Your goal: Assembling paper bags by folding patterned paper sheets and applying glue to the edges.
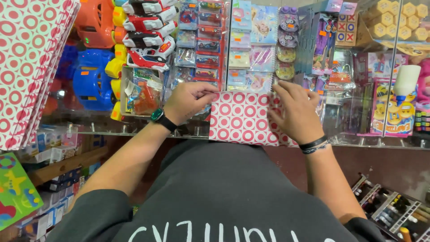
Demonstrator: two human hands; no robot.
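Note:
A flat parcel wrapped in white paper with red ring patterns (242, 118) lies on the glass counter (358, 140) in front of me. My left hand (190, 101), with a dark green watch on the wrist, pinches the parcel's upper left edge. My right hand (295, 112), wearing dark bracelets, presses flat on the parcel's right side, fingers spread over the paper fold.
A stack of the same red-ring wrapping paper (31, 62) leans at the left. Under the glass lie toy cars, notebooks, blue and orange plastic toys (92, 78) and stickers. A glue bottle (405, 83) stands at the right. Small bottles (389, 213) fill a rack at lower right.

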